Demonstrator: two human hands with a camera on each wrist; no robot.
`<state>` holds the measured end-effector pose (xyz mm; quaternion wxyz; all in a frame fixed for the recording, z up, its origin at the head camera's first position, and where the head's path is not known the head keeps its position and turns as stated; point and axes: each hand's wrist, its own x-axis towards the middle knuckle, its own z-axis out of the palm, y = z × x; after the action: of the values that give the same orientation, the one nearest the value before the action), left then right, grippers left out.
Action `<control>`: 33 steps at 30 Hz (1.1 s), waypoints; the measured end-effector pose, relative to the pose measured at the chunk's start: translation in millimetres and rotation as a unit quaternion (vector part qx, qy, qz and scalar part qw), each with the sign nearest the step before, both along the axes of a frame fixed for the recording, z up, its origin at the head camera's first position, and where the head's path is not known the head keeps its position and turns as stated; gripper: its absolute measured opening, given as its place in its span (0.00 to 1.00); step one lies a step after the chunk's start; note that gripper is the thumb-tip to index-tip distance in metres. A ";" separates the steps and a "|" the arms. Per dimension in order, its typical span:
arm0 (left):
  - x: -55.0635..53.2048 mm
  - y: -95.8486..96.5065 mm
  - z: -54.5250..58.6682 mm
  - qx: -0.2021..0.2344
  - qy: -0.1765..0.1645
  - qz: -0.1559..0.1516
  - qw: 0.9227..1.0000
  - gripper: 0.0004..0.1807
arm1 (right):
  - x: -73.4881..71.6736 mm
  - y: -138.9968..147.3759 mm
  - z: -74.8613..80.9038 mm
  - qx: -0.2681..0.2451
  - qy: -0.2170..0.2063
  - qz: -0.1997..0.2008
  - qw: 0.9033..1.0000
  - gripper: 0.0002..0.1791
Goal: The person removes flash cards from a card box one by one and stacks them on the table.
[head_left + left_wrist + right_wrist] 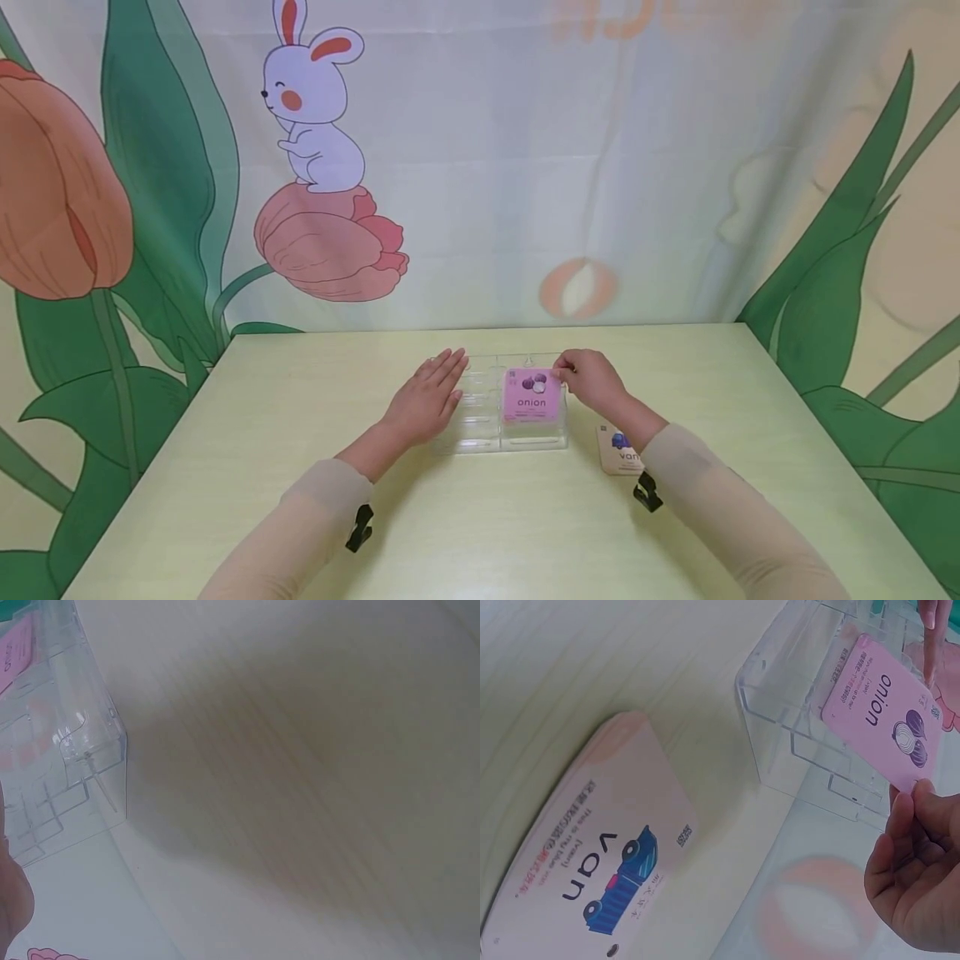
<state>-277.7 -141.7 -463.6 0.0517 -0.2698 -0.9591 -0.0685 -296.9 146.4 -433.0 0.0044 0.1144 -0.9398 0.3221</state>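
Observation:
A pink flash card printed "onion" (532, 395) stands over the right half of a clear plastic rack (474, 433). My right hand (592, 379) pinches its upper right corner between thumb and fingers, as the right wrist view also shows. My left hand (426, 398) lies with straight fingers along the rack's left side; its contact with the plastic is hard to make out. Below my right forearm rests a pale card printed "van" (622, 862), with a blue truck on it. In the right wrist view it looks like the top of a small stack.
Under everything is a pale wood-grain table (480, 533). Behind its far edge hangs a printed curtain (480, 167) with a rabbit and tulips. Black clips (360, 528) sit at both sleeve cuffs.

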 end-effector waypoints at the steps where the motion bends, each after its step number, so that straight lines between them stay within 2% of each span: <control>1: 0.0 0.0 -0.2 0.001 0.000 0.000 1.000 0.32 | 0.0 0.0 -0.3 -0.001 -0.004 -0.001 1.000 0.09; 12: -1.4 -0.7 -2.5 0.003 0.003 -0.002 1.000 0.32 | -3.0 0.2 -2.6 -0.009 0.010 -0.012 1.000 0.08; 24: -2.0 -0.5 -2.7 -0.002 0.007 0.001 1.000 0.33 | -1.1 -0.2 2.8 -0.035 0.029 -0.032 0.998 0.08; 33: -2.2 -0.3 -2.6 -0.006 0.002 0.003 1.000 0.32 | -0.8 0.0 6.2 -0.041 0.037 -0.031 0.998 0.08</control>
<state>-279.8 -142.0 -466.1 0.0518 -0.2669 -0.9603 -0.0619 -297.7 146.4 -426.7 0.0544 0.0965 -0.9280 0.3558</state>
